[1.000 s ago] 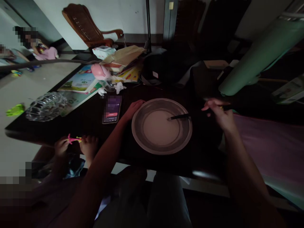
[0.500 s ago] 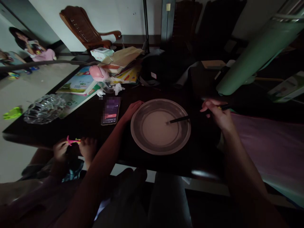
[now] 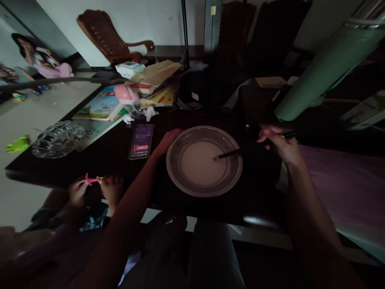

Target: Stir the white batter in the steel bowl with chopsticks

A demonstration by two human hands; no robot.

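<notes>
Basin of dull grey metal, round and broad-rimmed, sits on the dark glossy table directly ahead of you, between your two hands. Pale pinkish-beige contents cover its floor; liquid or paste, you cannot tell from this view.

Your right hand grasps a slim black stick with a pale tip. Its fingers are curled about the shaft, and the butt juts out past the hand's outer side. Your left hand lies against the basin's far-left rim with its fingers forward; whether it grips the rim or merely rests there, you cannot tell.

Governing relation, as judged: the stick's long axis. It runs from your right hand leftward and slightly toward you, over the basin's right rim, with the tip just right of the basin's middle. Between rim and hand the shaft merges with the dark background. The basin is thus to the left of your right hand and to the right of your left. Your left hand is the nearer, touching it; your right stands apart, reaching it only through the stick.

Note also: a lit phone lies on the table to the left of your left hand.
</notes>
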